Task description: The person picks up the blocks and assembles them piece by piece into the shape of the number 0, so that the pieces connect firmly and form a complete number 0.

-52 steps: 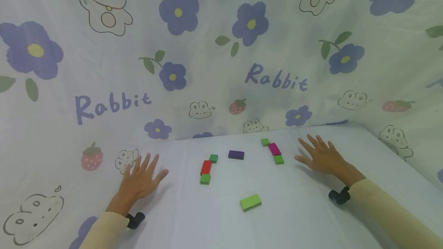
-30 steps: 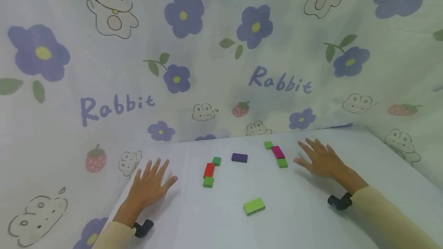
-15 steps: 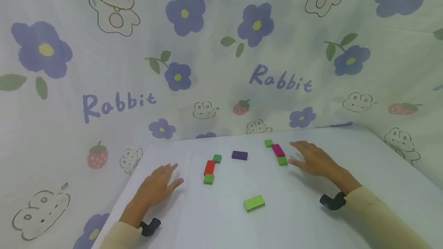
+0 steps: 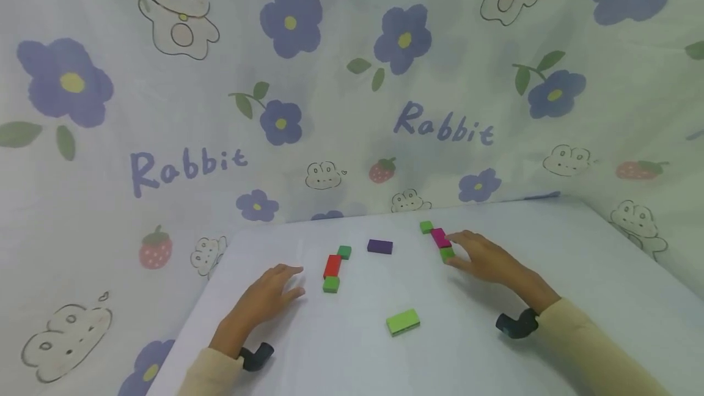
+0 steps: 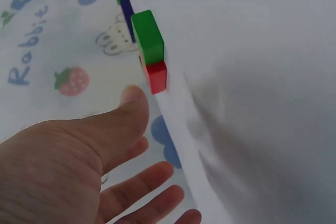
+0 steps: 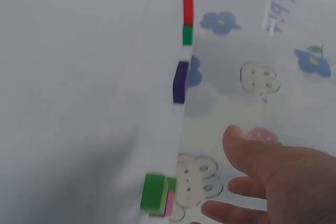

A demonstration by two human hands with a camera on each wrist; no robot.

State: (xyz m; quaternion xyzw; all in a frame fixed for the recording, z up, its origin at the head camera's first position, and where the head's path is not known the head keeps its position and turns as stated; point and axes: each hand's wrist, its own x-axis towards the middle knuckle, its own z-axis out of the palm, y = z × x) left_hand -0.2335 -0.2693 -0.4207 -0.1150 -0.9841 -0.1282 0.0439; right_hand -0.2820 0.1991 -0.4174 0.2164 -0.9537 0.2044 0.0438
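1. Space separates our left hand (image 4: pixel 265 298), relaxed and holding nothing, from a light-green square block (image 4: pixel 331 285) just to its right.
2. Against that block's far side lies a red rectangular block (image 4: pixel 332 266).
3. Our right hand (image 4: pixel 489 260), loosely parted, grips nothing beside a bright-green square block (image 4: pixel 446 253); touching, we cannot tell.
4. Beyond lies a magenta rectangular block (image 4: pixel 439 238).

Right grip (image 6: pixel 289 182), green block (image 6: pixel 154 192) near, contact unclear
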